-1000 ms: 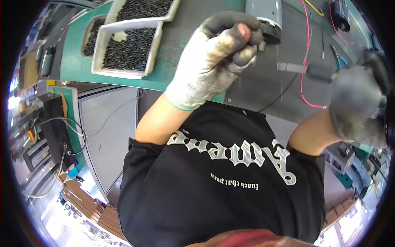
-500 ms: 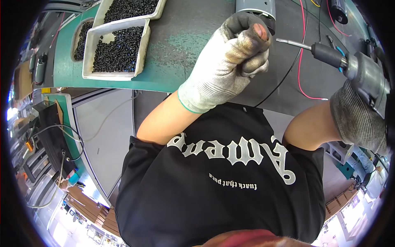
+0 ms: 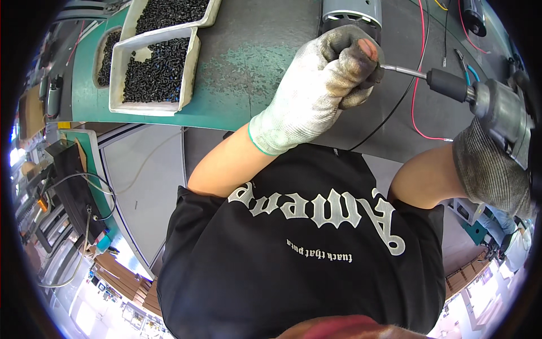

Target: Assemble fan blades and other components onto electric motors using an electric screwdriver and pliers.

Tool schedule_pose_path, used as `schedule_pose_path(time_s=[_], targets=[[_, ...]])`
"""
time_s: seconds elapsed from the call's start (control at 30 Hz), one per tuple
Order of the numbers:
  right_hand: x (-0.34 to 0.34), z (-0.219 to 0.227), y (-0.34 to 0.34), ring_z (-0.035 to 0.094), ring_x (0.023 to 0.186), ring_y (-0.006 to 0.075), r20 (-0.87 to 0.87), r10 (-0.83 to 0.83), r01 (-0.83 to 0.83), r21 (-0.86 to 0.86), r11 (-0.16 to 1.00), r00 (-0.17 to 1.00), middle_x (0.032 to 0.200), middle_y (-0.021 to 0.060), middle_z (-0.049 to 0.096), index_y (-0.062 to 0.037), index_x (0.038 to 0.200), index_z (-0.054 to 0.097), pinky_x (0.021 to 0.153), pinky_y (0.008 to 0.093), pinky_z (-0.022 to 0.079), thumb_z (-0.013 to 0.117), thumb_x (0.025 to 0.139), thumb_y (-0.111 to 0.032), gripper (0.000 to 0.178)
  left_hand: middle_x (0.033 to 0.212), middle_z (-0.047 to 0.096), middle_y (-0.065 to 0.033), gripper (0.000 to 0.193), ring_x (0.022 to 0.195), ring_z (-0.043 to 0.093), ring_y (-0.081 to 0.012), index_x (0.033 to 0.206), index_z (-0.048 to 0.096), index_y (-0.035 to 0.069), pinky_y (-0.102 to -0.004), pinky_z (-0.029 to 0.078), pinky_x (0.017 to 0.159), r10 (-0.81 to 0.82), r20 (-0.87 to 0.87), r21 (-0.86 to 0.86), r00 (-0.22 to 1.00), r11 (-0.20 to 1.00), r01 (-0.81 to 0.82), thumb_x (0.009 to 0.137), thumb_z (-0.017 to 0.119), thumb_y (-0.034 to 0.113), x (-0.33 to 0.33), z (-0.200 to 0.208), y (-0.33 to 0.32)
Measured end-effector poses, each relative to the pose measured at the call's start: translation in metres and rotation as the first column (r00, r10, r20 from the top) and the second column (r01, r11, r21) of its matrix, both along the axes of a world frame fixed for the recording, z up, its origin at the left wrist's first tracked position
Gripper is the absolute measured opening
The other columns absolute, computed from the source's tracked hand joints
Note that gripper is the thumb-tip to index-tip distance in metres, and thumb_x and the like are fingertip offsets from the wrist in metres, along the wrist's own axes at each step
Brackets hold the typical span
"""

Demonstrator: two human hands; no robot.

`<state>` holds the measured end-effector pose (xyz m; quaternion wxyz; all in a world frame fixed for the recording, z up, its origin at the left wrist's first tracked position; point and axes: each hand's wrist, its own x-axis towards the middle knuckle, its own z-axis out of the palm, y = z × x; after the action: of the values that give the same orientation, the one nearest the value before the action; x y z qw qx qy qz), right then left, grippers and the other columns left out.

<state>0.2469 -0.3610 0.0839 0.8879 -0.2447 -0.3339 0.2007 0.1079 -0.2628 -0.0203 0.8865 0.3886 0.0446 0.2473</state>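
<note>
My left hand [image 3: 347, 73], in a white knit glove with dark, worn fingertips, is closed in front of me over the bench. A bare thumb tip pokes through the glove, and whatever the fingers pinch is hidden. In my right hand [image 3: 488, 164], gloved in grey, is a power screwdriver [image 3: 494, 107] with a black collar. Its slim metal bit [image 3: 403, 70] points left and its tip meets the left fingertips. Just beyond my left hand lies a grey cylindrical housing [image 3: 353, 7] resembling a motor, partly covered by that hand.
Two white trays [image 3: 187, 93] of small black parts stand at the far left, beside an oval recess [image 3: 100, 79] holding more. Red wire [image 3: 415, 107] and black cable cross the bench's right side. Blue-handled pliers [image 3: 467, 70] and a black cylinder [image 3: 473, 17] lie farther right.
My left hand has shifted slightly right and nearer to me. The bit tip, apart from the fingers before, now reaches them. The right hand keeps its hold on the screwdriver.
</note>
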Motion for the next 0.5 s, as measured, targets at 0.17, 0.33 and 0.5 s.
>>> schedule_pose_path(time_s=[0.17,0.33,0.5], targets=[[0.003,-0.01,0.002,0.054,0.089,0.0223,0.006,-0.057,0.057,-0.044,0.997,0.998,0.096,0.0127,0.06,0.0061,0.105,0.057,0.075,0.0356,0.044,0.059,0.083,-0.011,0.028,0.076,0.054,-0.0009,0.037,0.049,0.035,-0.0055,0.102,0.057,0.006,-0.0217,0.03,0.048,0.035,-0.014,0.0,0.999,0.999,-0.035,0.091,0.06,0.042,0.003,0.003,-0.005],[0.021,-0.018,-0.01,0.053,0.088,0.0221,0.013,-0.092,0.092,-0.093,0.991,0.996,0.096,0.0134,0.059,0.0077,0.106,0.057,0.074,0.0353,0.043,0.059,0.083,-0.011,0.029,0.067,0.049,0.0006,0.038,0.047,0.033,-0.0044,0.093,0.055,0.004,-0.0208,0.029,0.046,-0.334,-0.056,-0.265,0.941,0.914,0.309,0.093,0.058,0.041,-0.014,-0.005,-0.01],[0.012,-0.031,0.01,0.053,0.087,0.022,0.028,-0.157,0.159,-0.137,0.978,0.987,0.096,0.0142,0.059,0.0092,0.106,0.056,0.074,0.0349,0.042,0.058,0.083,-0.01,0.031,0.065,0.045,-0.0005,0.036,0.051,0.043,-0.0077,0.085,0.054,0.006,-0.0222,0.035,0.048,-0.28,-0.183,-0.632,0.942,0.768,0.105,0.094,0.057,0.041,0.001,-0.001,-0.026]])
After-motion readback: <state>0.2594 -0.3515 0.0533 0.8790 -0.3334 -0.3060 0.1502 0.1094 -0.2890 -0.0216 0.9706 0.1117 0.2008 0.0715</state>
